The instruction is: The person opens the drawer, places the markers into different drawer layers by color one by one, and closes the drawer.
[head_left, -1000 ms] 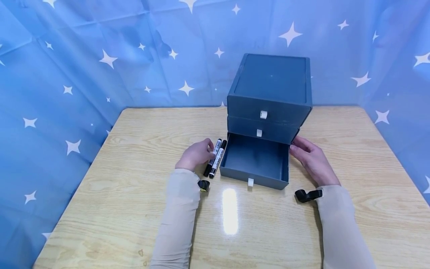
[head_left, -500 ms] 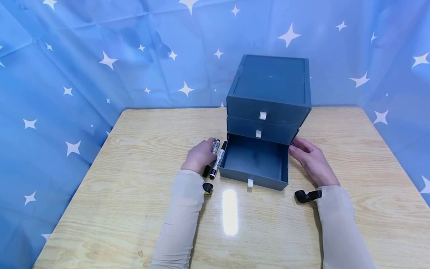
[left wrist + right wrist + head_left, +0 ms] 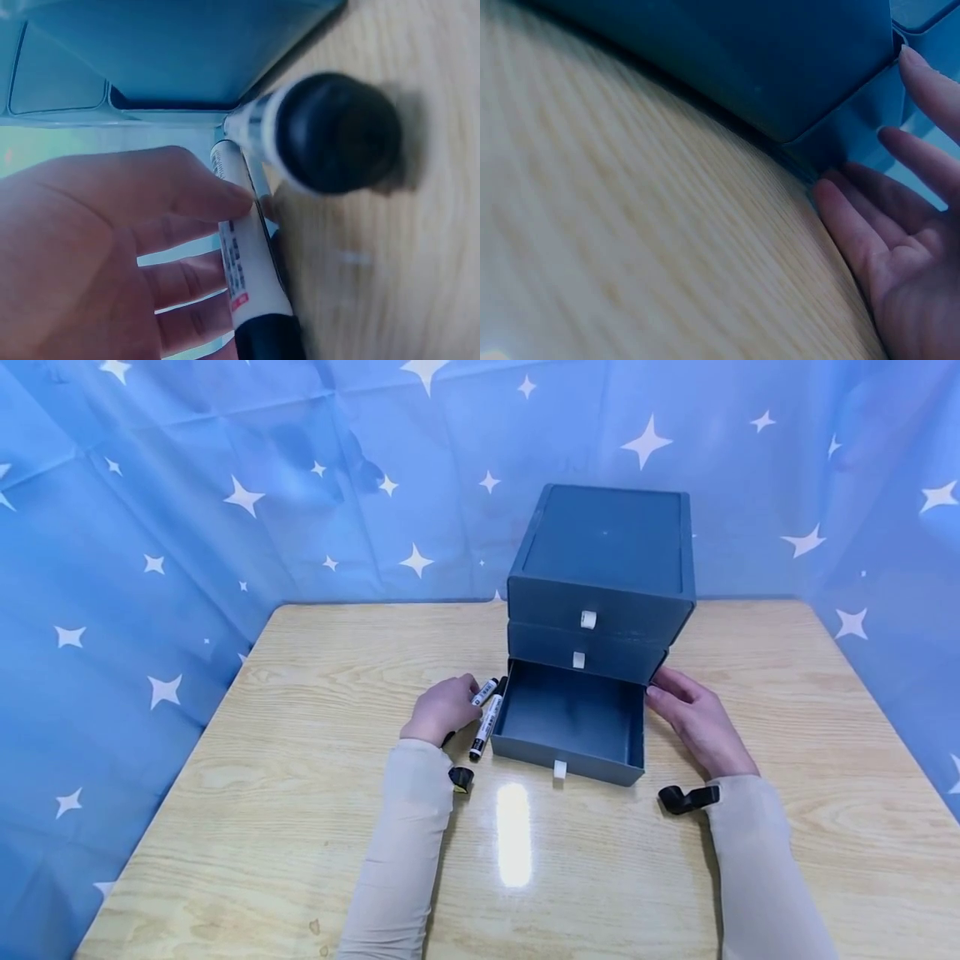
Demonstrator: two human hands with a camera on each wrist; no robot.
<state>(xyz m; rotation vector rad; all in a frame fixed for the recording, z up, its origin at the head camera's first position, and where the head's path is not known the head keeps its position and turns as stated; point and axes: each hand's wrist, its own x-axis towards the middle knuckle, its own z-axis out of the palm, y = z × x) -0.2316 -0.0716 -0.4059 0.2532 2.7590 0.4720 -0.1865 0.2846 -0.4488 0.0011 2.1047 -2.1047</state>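
Note:
Thumb and fingers of my left hand pinch a white marker with black ends, left of the drawer. A second white-and-black marker lies on the table between that hand and the drawer's left wall; its black end faces the camera in the left wrist view. The blue drawer cabinet has its bottom drawer pulled out, and nothing shows inside. At the cabinet's right side, my right hand rests with fairly straight fingers, the fingertips right at its lower edge near the tabletop.
Both upper drawers, with white pull tabs, are closed. The light wooden table reaches back to a blue star-patterned curtain. A black wrist strap sits by the right sleeve, another by the left.
The left hand has taken hold of the left marker and turned it, so its far end now leans right over the second marker's tip. The right hand stays in place.

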